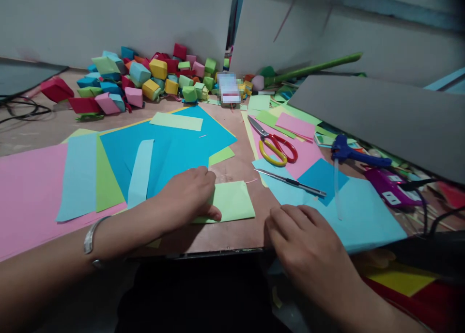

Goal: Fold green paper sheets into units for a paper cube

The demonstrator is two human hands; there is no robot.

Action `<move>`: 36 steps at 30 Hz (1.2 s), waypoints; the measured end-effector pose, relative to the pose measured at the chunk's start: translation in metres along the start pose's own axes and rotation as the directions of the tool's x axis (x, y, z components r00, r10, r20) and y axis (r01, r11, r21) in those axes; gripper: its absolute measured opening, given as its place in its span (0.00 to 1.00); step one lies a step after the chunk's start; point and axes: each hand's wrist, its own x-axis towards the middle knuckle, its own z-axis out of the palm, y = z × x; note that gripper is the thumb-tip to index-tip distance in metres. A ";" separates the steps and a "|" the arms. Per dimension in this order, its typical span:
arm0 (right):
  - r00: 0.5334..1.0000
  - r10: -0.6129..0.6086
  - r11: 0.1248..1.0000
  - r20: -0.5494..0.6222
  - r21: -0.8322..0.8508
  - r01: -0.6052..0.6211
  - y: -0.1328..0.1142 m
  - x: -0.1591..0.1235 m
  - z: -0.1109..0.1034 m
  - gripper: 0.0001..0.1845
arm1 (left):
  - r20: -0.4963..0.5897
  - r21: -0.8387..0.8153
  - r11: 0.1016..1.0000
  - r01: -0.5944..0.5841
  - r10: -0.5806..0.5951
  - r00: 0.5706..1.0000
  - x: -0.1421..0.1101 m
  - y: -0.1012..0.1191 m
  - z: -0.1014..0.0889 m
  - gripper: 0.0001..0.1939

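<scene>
A folded light green paper square [234, 201] lies on the brown table near its front edge. My left hand [189, 193] rests on the paper's left side, fingers curled and thumb pressing its lower edge. My right hand [303, 238] lies just right of the paper at the table's edge, fingers bent and touching a light blue sheet [363, 216], holding nothing I can make out. A silver bracelet [92, 238] sits on my left wrist.
Scissors with red and yellow handles [276, 146] and a craft knife [294, 182] lie on pink and blue sheets. A blue glue gun [348, 153] is at right. A heap of folded paper cubes [145, 78] sits at the back. Large coloured sheets [163, 149] cover the left.
</scene>
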 end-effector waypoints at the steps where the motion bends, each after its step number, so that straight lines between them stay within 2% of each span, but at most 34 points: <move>1: 0.998 0.032 0.999 -0.045 0.034 -0.030 0.000 0.003 -0.001 0.16 | 0.001 -0.004 1.000 -0.001 0.001 1.000 0.000 -0.001 0.000 0.26; 4: 0.985 0.084 0.987 -0.151 0.148 -0.062 -0.007 0.013 0.002 0.17 | -0.031 -0.008 1.000 -0.016 0.016 0.999 0.000 -0.003 0.004 0.27; 7: 0.989 0.064 0.978 -0.134 0.208 -0.035 -0.018 0.015 0.011 0.17 | -0.062 -0.028 0.999 -0.037 0.035 0.997 -0.003 -0.003 0.006 0.24; 9: 0.991 0.062 0.978 -0.119 0.206 -0.036 -0.023 0.013 0.015 0.16 | -0.079 -0.070 0.995 -0.072 0.067 0.995 -0.005 -0.001 0.006 0.20; 12: 0.984 0.098 0.984 -0.146 0.160 -0.075 -0.025 0.009 0.017 0.16 | -0.091 -0.116 0.983 -0.139 0.129 0.987 -0.010 0.007 0.004 0.10; 14: 0.979 0.120 0.987 -0.166 0.125 -0.100 -0.022 0.009 0.017 0.15 | -0.079 -0.118 0.982 -0.149 0.141 0.987 -0.013 0.013 0.003 0.07; 18: 0.982 0.109 0.989 -0.157 0.113 -0.091 -0.016 0.012 0.019 0.14 | -0.034 -0.078 0.988 -0.135 0.133 0.991 -0.018 0.023 0.007 0.15; 22: 0.988 0.112 0.983 -0.110 0.157 -0.094 -0.012 0.012 0.019 0.15 | -0.025 0.028 0.992 -0.125 0.126 0.992 -0.020 0.028 0.014 0.10; 28: 0.980 0.078 0.972 -0.185 0.233 -0.034 -0.021 0.014 0.017 0.13 | -0.093 0.098 0.985 -0.140 0.149 0.984 -0.025 0.029 0.024 0.11; 32: 0.986 0.068 0.974 -0.154 0.223 -0.033 -0.029 0.017 0.018 0.13 | -0.153 0.098 0.986 -0.134 0.148 0.977 -0.027 0.024 0.029 0.11; 36: 0.993 0.051 0.982 -0.102 0.188 -0.031 -0.035 0.009 0.018 0.12 | -0.221 0.049 0.991 -0.122 0.130 0.966 -0.028 0.021 0.028 0.12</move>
